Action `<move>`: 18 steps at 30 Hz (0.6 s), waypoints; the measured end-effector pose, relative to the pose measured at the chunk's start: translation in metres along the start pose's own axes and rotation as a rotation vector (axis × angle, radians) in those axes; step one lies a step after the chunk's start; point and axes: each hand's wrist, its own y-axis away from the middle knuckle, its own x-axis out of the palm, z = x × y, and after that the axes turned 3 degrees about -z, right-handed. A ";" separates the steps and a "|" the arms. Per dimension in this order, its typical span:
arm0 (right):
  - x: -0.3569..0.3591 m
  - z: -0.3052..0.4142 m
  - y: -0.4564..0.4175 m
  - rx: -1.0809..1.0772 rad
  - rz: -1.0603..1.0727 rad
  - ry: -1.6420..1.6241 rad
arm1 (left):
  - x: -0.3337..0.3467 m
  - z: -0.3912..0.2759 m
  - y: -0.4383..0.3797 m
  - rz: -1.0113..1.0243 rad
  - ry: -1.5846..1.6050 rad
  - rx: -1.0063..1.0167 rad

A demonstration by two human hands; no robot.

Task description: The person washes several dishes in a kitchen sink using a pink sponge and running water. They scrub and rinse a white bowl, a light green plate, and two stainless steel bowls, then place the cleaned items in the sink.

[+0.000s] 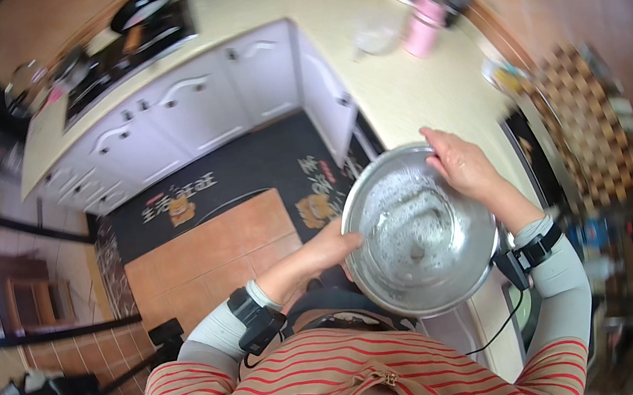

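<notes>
A round stainless steel basin (396, 291) with soapy, foamy liquid inside is held between both hands, over the front edge of the pale countertop (425, 92). My left hand (332, 248) grips its left rim, with the fingers partly hidden beneath it. On the upper right rim, my right hand (458, 163) has its thumb and fingers closed on the metal and looks wet. Beyond the basin, a pink cup (425, 26) and a clear container (377, 34) stand on the counter.
A woven checkered basket (587, 130) is at the right by the wall. A gas stove (111, 75) bearing a pan (137, 7) is at the far left. One cabinet door (327, 94) stands ajar. A black stand (71, 393) is at the lower left. Dark mats (229, 206) cover part of the floor.
</notes>
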 end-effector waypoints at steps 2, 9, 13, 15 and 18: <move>0.015 0.028 -0.067 -0.093 0.129 -0.050 | -0.048 -0.016 0.019 -0.065 -0.005 -0.109; 0.078 0.094 -0.305 -0.422 0.238 -0.342 | -0.177 0.023 0.076 -0.781 0.320 0.214; 0.115 0.129 -0.450 -0.510 0.135 -0.536 | -0.254 -0.011 0.128 -1.058 0.362 -0.103; 0.133 0.144 -0.529 -0.505 0.078 -0.638 | -0.288 -0.021 0.137 -1.385 0.508 -0.086; 0.158 0.175 -0.643 -0.409 0.078 -0.652 | -0.351 -0.023 0.154 -1.565 0.628 0.142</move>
